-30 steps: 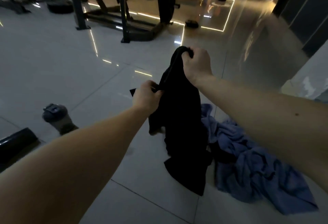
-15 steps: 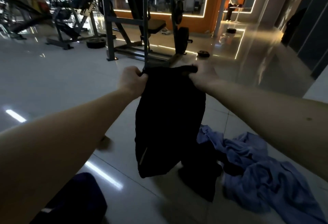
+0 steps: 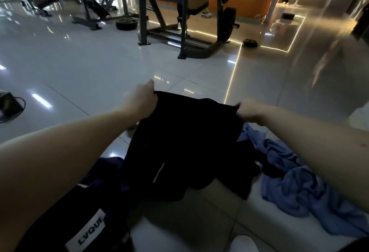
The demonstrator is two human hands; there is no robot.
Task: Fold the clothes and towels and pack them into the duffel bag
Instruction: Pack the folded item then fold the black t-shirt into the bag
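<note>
Two hands hold one black garment up by its top edge, spread between them above the tiled floor. The left hand is curled around the garment's left corner. The right hand grips the right corner, though it is blurred and its fingers are hard to tell apart. One short pale stripe shows low on the garment's front; whether the garment is shorts or a shirt cannot be told.

One blue towel lies crumpled on the floor just right of the garment, partly behind its hanging hem and under the right forearm. On the towel is a dark piece of cloth too dim to identify.

One dark duffel bag, with a white label reading LVQUE, sits below and left of the garment. It is cut off by the bottom edge and partly covered by the left forearm.

Beyond the garment stand one weight rack and two loose weight plates on the floor.
</note>
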